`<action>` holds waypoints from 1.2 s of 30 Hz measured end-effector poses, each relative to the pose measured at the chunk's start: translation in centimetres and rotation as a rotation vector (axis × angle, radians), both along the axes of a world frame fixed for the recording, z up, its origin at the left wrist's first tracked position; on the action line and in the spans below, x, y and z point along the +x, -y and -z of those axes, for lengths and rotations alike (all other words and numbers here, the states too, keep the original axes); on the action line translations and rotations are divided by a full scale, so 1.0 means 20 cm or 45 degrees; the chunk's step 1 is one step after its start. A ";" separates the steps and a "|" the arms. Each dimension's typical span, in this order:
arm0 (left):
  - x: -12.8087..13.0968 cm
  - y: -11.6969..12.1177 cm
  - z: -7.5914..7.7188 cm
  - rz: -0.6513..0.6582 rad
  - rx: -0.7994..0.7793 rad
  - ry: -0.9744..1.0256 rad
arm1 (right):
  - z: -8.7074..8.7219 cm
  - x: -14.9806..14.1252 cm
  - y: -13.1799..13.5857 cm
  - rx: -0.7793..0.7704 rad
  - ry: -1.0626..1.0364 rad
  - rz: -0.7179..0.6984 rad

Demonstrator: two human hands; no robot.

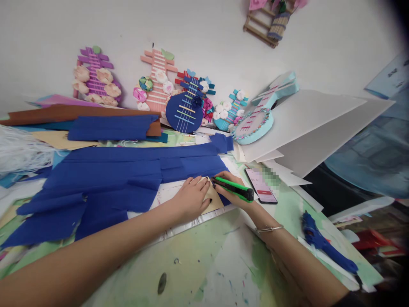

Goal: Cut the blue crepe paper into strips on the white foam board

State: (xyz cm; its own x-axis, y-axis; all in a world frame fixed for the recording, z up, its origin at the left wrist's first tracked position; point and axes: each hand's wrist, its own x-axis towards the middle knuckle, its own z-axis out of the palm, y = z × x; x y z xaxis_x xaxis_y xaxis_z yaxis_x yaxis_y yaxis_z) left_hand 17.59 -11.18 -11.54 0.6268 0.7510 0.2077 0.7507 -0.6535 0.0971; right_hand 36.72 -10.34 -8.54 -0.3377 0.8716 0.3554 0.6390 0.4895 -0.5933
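Note:
My right hand [233, 189] is closed round a green and black utility knife [234, 187], its front end pointing left toward my left hand. Flat on a cream-yellow piece of card [215, 204] lies my left hand [193, 197], fingers stretched out and pressing down. Under the card is a white board with a silvery front edge [198, 221]. Blue crepe paper [105, 170] spreads out in sheets and strips to the left and behind my hands. The knife's tip is too small to make out beside my left fingertips.
A phone [261, 185] lies right of my hands. Farther right is a blue glue gun [327, 243] near the table edge. Decorated model instruments, one dark blue [184, 111], lean along the wall. White boards [306, 123] stand at back right; white string [25, 149] lies far left.

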 end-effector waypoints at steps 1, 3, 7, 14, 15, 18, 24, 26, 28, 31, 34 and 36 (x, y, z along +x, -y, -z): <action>0.00 0.00 0.00 0.000 -0.006 -0.006 | 0.00 0.00 0.01 -0.001 0.020 -0.010; 0.00 0.00 -0.01 0.003 -0.021 -0.028 | 0.00 0.01 0.03 0.002 0.068 0.000; 0.00 0.01 -0.03 0.004 -0.040 -0.062 | 0.01 0.00 0.08 0.025 0.156 0.056; 0.00 0.01 -0.03 0.009 -0.021 -0.067 | 0.08 0.00 0.08 0.159 0.212 0.038; 0.00 0.01 -0.04 0.007 -0.025 -0.070 | 0.08 0.00 0.07 0.157 0.202 0.028; 0.00 0.01 -0.04 -0.008 -0.048 -0.082 | 0.08 0.00 0.06 0.114 0.180 0.043; -0.01 -0.01 0.00 0.018 -0.016 -0.043 | 0.04 -0.01 0.07 0.060 0.111 0.067; -0.01 -0.01 0.00 0.027 0.002 -0.039 | 0.03 -0.01 0.07 0.059 0.115 0.076; -0.01 -0.01 0.00 0.029 0.003 -0.050 | 0.03 -0.01 0.08 0.052 0.128 0.084; -0.01 -0.01 0.00 0.025 -0.014 -0.068 | 0.03 -0.01 0.09 0.035 0.114 0.086; -0.01 -0.01 0.00 0.028 -0.005 -0.050 | 0.03 -0.01 0.09 0.030 0.103 0.086; -0.01 -0.01 0.00 0.032 0.006 -0.039 | 0.03 0.00 0.09 0.046 0.107 0.079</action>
